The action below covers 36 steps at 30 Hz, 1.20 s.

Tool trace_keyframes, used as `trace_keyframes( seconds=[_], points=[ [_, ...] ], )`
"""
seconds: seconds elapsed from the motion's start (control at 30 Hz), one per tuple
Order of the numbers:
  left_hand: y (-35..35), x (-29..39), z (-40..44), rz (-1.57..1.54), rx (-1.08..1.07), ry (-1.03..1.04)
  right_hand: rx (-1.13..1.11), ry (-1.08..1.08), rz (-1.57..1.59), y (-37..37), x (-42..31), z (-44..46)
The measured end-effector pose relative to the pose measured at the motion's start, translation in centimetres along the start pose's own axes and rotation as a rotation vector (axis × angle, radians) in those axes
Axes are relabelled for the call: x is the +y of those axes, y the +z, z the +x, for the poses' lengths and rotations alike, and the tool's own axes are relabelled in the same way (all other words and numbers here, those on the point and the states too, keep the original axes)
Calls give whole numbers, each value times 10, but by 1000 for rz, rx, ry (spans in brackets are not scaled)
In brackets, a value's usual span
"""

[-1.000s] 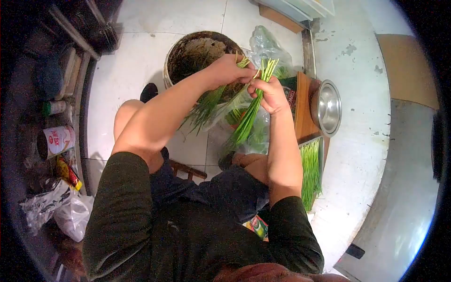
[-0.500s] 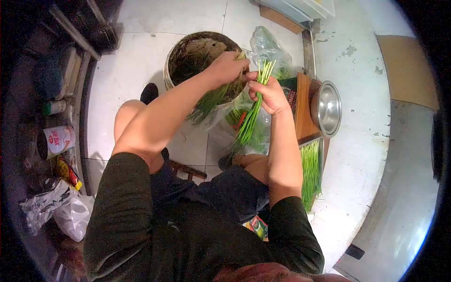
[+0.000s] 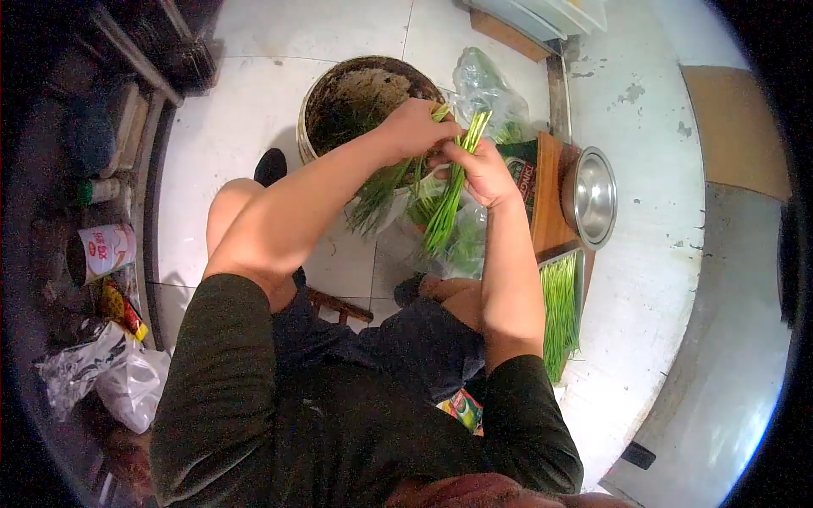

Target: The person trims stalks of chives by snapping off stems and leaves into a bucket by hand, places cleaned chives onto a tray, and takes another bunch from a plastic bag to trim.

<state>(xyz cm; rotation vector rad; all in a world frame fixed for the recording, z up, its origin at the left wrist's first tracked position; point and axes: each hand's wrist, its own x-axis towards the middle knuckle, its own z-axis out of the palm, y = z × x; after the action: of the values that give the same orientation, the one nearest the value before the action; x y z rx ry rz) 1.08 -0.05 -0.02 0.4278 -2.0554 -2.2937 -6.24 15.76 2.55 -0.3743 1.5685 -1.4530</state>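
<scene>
My left hand is closed around a bunch of thin green chives, their leafy ends hanging down in front of the bucket. Close beside it, my right hand grips another bunch of chives, with pale cut ends pointing up and green tips down. The fingers of the two hands meet or nearly meet; exactly what they pinch between them is hidden. Below the hands lies a clear plastic bag with more greens in it. Just behind my left hand stands a dirty round bucket with dark scraps inside.
Right of my arm, a metal tray holds rows of chives. A steel bowl rests by a brown wooden board. Another plastic bag lies beyond the bucket. A tin and white bags line the left side.
My left hand has shifted slightly right, over towards the right hand's fingers. The chives in my right hand have moved a little left and down.
</scene>
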Motion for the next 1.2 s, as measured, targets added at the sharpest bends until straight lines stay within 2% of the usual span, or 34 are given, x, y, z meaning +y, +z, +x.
trace_keyframes(
  seconds=[0.1,0.23,0.27,0.37,0.4,0.7,0.87,0.97,1.07,1.17,1.2],
  points=[
    [-6,12,-7,-83,9,-5,114,-52,56,-8,8,5],
    [-14,-1,8,39,64,13,259,-198,50,-19,3,8],
    [-14,-6,12,23,60,2,426,-234,-37,-15,-1,6],
    [-14,-4,11,46,62,-14,472,-284,-227,-14,-4,1],
    [-12,-2,10,45,62,7,410,-297,-291,-10,-6,0],
    [-10,2,2,74,22,80,413,-252,-245,7,-2,1],
    [-12,-12,14,194,2,108,415,-298,-369,8,0,1],
    [-12,12,-1,222,43,-4,441,-320,-456,0,4,4],
    [-16,-12,19,102,191,-11,457,-264,-473,-2,-2,-1],
    [-28,3,16,28,417,39,503,-242,-480,-9,-4,-3],
    [-31,6,14,-111,427,65,512,-224,-449,-8,-7,-6]
  ],
)
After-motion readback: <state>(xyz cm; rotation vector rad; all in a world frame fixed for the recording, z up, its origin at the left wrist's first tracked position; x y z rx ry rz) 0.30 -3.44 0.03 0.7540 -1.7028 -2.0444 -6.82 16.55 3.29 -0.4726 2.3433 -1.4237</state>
